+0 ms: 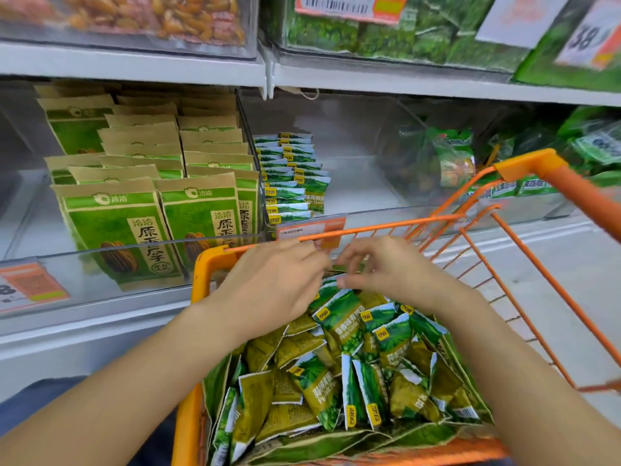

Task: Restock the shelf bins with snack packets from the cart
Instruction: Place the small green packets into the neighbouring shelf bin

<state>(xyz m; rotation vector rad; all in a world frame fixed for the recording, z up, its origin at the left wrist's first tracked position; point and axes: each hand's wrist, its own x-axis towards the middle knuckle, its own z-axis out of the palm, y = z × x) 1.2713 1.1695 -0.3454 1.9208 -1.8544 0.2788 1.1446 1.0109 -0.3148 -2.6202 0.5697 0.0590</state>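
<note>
a heap of small green snack packets (pixel 349 371) fills an opened green bag inside the orange cart (pixel 201 274). most lie tumbled on edge or flat, some showing a picture of peas, others an olive back.

the 2 hands meet above the far end of that heap, just inside the cart's front rail. the left hand (pixel 275 284) is turned palm down with its fingers curled toward the right one; what its fingertips hold is hidden, so i cannot tell whether it grips anything. the right hand (pixel 379 267) has its thumb and fingers bent in a pinch at the top edge of 1 packet (pixel 331 289) that stands up out of the heap, right under both hands. the spot is blurred, so the exact contact is unclear.

beyond the cart's front rail sits a clear shelf bin (pixel 363 183), its near wall carrying an orange price tag (pixel 312 230) partly behind the rail. a neat row of the same packets (pixel 292 176) stands against its left wall; the rest of the bin floor shows bare. left of the cart, another clear bin holds upright rows of brown-and-green seed bags (pixel 117 223). to the right of the cart's handle (pixel 551 176), further green bags are stacked. above, an upper shelf carries nuts (pixel 168 18) and more green packs.
</note>
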